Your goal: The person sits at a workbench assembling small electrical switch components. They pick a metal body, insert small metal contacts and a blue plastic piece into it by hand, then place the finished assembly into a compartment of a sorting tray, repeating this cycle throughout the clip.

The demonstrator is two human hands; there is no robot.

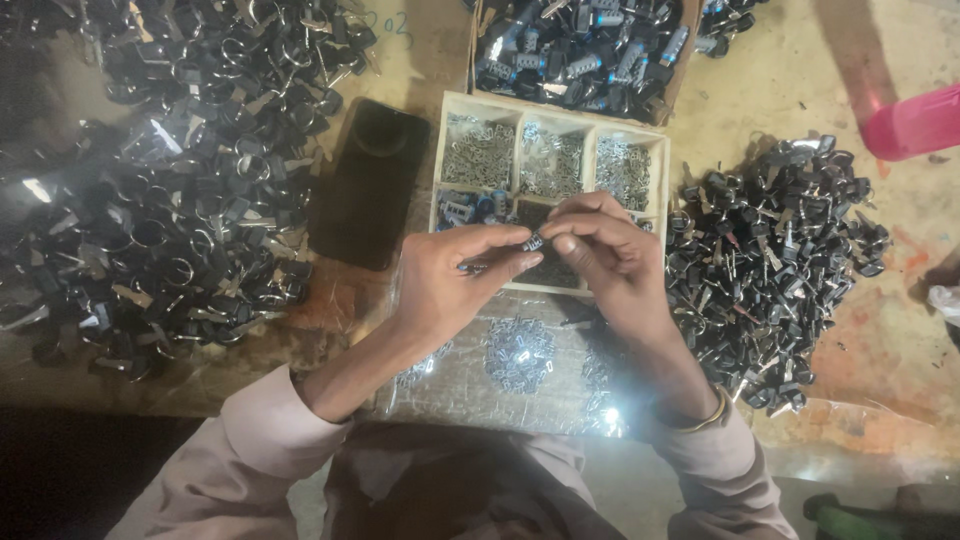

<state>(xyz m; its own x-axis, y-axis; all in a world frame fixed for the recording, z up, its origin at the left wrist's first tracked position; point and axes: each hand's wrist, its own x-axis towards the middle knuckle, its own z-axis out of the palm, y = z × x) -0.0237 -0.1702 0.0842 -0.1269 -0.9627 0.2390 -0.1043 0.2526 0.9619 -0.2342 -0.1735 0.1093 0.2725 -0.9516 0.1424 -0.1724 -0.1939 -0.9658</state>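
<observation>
My left hand and my right hand meet over the front of a wooden compartment tray. Between their fingertips they pinch one small dark lock cylinder with a metal end. The left hand's thumb and forefinger grip it from the left; the right hand's fingertips close on it from the right. The tray's back compartments hold small silvery metal pieces. A front compartment holds a few blue-and-black cylinders. The hands hide the tray's other front compartments.
A black phone lies left of the tray. Heaps of black-headed keys on rings spread at the left and right. A cardboard box of cylinders sits behind. Small silvery piles rest on a shiny sheet below; a pink object is at right.
</observation>
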